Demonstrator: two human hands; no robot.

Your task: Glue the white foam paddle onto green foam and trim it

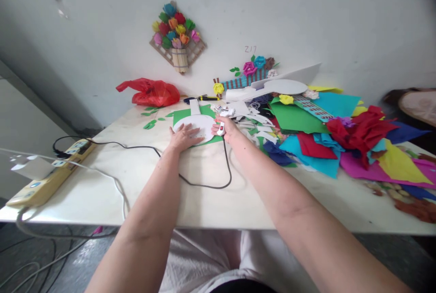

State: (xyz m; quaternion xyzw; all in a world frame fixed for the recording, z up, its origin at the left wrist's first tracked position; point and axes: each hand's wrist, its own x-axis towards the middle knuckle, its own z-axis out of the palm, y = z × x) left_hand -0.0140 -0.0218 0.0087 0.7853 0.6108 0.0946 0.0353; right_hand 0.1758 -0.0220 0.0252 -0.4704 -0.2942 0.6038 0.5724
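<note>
My left hand [184, 137] lies with fingers spread on a white oval cutout [204, 126] with a narrow neck [194, 107] pointing away from me. Under the cutout is a green sheet [179, 112], partly covered. In my right hand [227, 130] is a white hot glue gun [221, 128] with a red switch, at the oval's right edge. Its black cord [226, 166] loops across the table toward the left. Where the glue gun's tip touches, if anywhere, I cannot make out. White paper scraps [262, 125] lie just right of the hand.
A yellow power strip [51, 175] with plugs lies at the left. A red plastic bag [155, 92], green leaf cutouts [150, 124] and a cutter [208, 98] are at the back. Coloured sheets [299, 117] and crumpled red paper [366, 131] pile up on the right. A flower decoration [177, 38] hangs on the wall.
</note>
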